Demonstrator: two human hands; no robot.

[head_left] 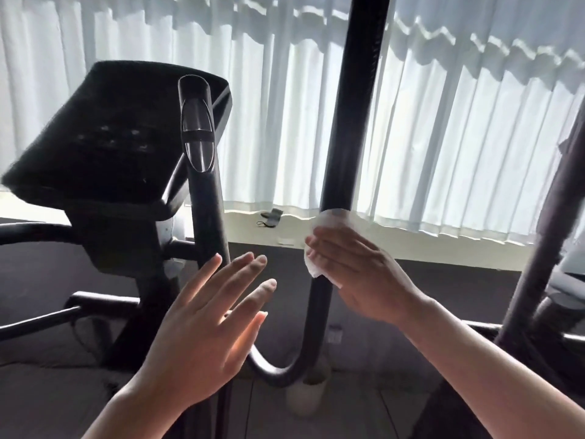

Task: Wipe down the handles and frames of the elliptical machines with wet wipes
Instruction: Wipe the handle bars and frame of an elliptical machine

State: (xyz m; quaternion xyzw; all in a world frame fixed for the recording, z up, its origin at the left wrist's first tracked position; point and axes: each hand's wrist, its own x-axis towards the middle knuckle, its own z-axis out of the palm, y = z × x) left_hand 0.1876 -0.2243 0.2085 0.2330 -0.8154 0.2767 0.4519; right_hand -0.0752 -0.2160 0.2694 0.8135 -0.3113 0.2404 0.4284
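Right hand pressing a wet wipe with nearly straight fingers against the upright handle bar, long axis vertical, bare bar above and below for stroking; left hand released, fingers spread, hovering just left, holding nothing.

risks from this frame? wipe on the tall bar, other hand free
1. The right hand presses the wet wipe on the tall handle bar with flat fingers, not curled round it; the wipe could slip off and only one side may get cleaned.
2. The left hand hovers open, bracing nothing; if the bar swings, pressure is lost.
3. The short handle with its metal sensor plate and the console sit close; a wet wipe could drip there.
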